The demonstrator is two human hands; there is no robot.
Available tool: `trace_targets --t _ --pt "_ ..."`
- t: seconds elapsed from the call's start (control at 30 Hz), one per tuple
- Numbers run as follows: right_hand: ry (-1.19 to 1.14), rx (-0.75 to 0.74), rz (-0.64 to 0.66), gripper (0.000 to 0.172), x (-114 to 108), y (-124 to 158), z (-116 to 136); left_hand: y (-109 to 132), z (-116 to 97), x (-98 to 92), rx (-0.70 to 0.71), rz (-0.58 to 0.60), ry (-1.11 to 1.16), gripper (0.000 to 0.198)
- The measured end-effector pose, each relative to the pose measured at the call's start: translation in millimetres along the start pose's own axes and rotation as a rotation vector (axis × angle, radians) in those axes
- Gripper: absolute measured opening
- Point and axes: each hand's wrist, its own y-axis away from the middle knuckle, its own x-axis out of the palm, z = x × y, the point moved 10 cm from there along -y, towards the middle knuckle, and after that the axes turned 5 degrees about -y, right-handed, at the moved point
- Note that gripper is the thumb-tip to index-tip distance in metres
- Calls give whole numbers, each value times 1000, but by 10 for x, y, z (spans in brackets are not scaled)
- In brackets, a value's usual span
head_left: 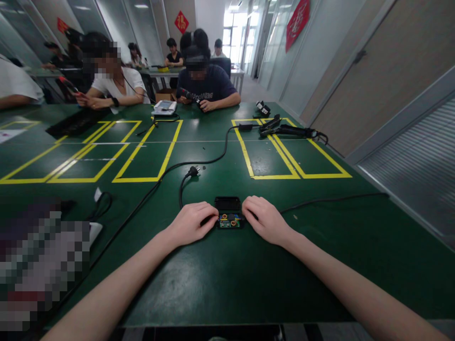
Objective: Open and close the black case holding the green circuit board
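Note:
A small opened power adapter, its green circuit board with copper coils showing, lies on the green table in front of me. A black cover piece lies just behind it. My left hand rests against the adapter's left end, fingers curled and touching it. My right hand presses against its right end, fingers curled onto it. A black cable with a plug runs off the left side.
Yellow tape rectangles mark the table. A black tool with cables lies far right. Two people sit across the table working with tools; more sit behind. A blurred object occupies the near left. A wall runs along the right.

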Motion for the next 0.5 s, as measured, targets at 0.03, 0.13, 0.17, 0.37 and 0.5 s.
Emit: trace_targets --t 0.03,0.13,0.17,0.37,0.5 --pt "-2 9 -8 22 3 0 -18 1 15 1 -19 4 11 16" --pt "-10 32 -49 16 -17 1 -53 1 59 -13 -76 7 29 12" --pt "-10 39 -65 13 -31 2 -58 2 73 -22 -93 3 28 11" --pt "-17 64 -112 17 -77 10 -79 6 101 -13 -114 7 -8 25" --pt "3 74 -99 37 -30 9 -129 4 83 36 -89 24 -53 29"
